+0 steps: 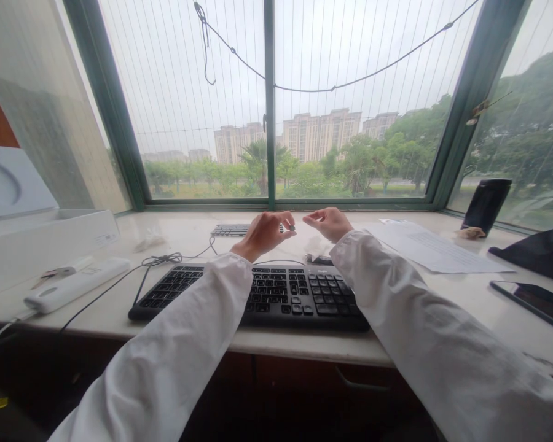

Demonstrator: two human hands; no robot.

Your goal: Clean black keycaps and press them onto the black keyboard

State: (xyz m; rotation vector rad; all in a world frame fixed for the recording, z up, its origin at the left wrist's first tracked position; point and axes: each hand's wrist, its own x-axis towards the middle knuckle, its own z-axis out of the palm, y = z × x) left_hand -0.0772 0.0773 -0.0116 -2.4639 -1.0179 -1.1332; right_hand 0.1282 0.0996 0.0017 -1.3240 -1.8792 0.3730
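My left hand is raised above the back of a black keyboard. Its thumb and forefinger pinch a small dark keycap. Just to the right, my right hand hovers with its fingertips pressed together, pointing toward the keycap but apart from it. Whether anything is between those fingertips is too small to tell. The keyboard lies lengthwise along the desk's front edge, partly covered by my white sleeves. Many of its main keys look like bare sockets, while the number pad at the right carries caps.
Behind my left hand lies a thin light keyboard-like panel. A cable bundle and white power strip are at left. Papers, a black cylinder and a phone occupy the right. A window closes off the back.
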